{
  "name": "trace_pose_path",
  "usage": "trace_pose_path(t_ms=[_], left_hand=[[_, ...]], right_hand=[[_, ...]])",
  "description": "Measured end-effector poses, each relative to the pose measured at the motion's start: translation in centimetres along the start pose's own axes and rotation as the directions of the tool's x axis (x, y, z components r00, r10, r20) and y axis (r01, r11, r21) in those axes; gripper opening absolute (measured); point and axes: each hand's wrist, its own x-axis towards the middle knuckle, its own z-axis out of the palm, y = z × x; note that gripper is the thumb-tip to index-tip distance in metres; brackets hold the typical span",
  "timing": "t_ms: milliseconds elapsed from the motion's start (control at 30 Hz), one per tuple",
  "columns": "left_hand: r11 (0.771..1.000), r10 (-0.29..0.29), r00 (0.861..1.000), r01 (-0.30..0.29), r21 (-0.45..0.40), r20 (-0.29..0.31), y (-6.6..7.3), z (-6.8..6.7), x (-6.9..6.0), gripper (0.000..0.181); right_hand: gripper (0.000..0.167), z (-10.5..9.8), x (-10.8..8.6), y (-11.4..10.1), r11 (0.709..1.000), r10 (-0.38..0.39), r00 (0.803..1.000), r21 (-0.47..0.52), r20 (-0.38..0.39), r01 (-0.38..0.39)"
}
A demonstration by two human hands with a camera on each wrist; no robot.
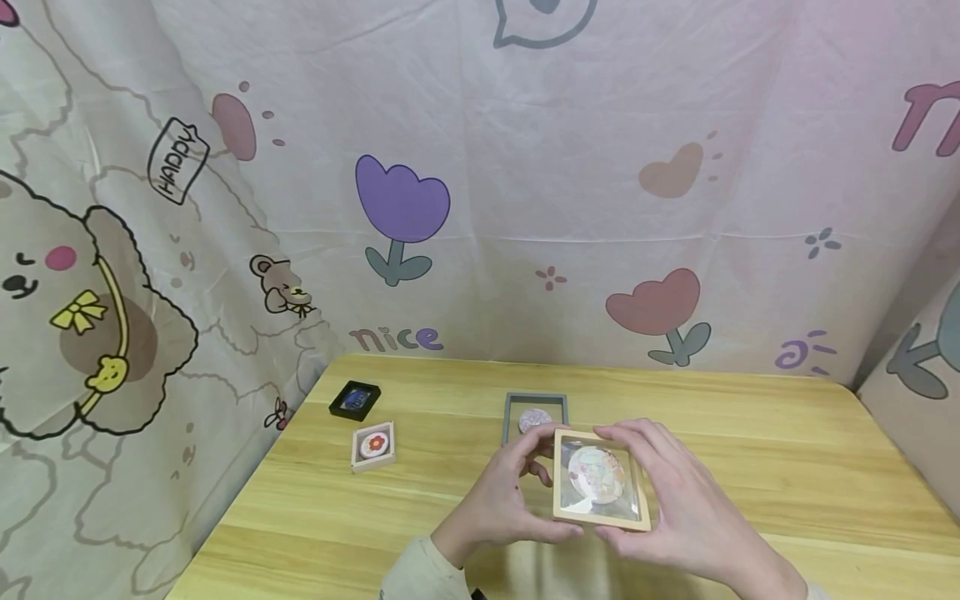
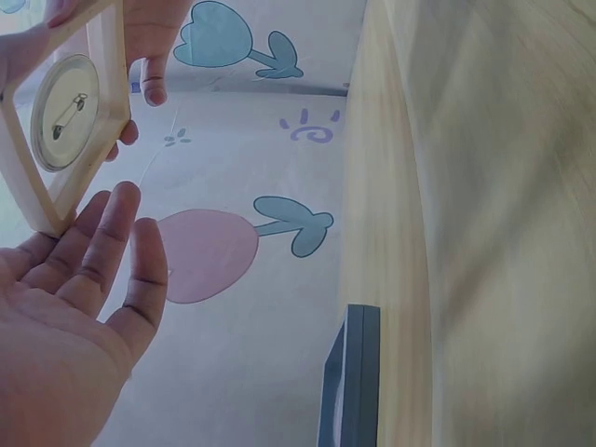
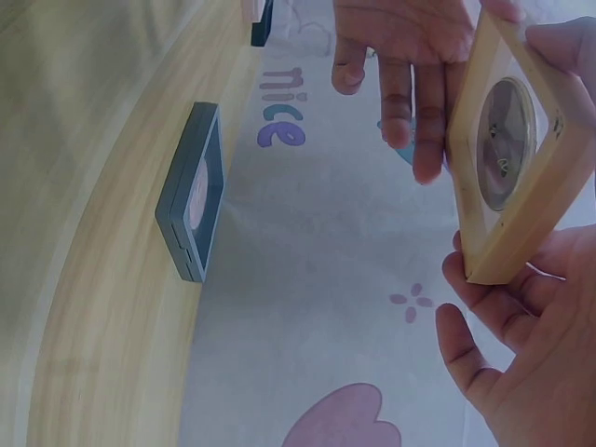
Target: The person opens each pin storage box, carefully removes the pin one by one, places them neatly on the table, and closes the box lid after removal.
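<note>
Held up over the table is a square, pale-wood-coloured display frame [image 1: 602,521] with clear film. A round, pastel-patterned pin badge [image 1: 596,473] is suspended inside it; its safety-pin back [image 2: 65,116] shows in the left wrist view. My left hand [image 1: 498,496] grips the frame's left side, thumb below and index finger above. On the right side, my right hand [image 1: 686,500] pinches it between fingers at the top and thumb at the bottom. Behind the hands a grey display frame [image 1: 536,397] lies on the table with a pale round badge [image 1: 534,418], its lower part hidden.
At the table's left lie a small black frame [image 1: 355,401] with a dark blue item and a pale pink frame [image 1: 373,463] with a red-flower badge [image 1: 374,445]. The wooden table [image 1: 787,450] meets a printed cloth backdrop [image 1: 525,183] behind and at both sides.
</note>
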Motion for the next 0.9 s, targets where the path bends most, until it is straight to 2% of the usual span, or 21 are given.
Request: trace_pose_path(t_ms=[267,667,900], left_hand=[[1.000,-0.026,0.999,0.025,0.007,0.023,0.19,0.13,-0.03,0.107],[0.999,-0.026,0.999,0.027,0.044,-0.027,0.24,0.27,-0.20,0.102],[0.999,-0.033,0.999,0.033,0.029,-0.016,0.03,0.30,-0.36,0.100]], right_hand=[[0.099,0.10,0.04,-0.06,1.000,-0.025,0.999,0.013,-0.023,0.025],[0.102,0.31,0.28,-0.19,0.999,-0.035,0.999,0.005,-0.007,0.035],[0.097,0.39,0.15,-0.15,0.998,-0.062,0.998,-0.027,-0.023,0.061]])
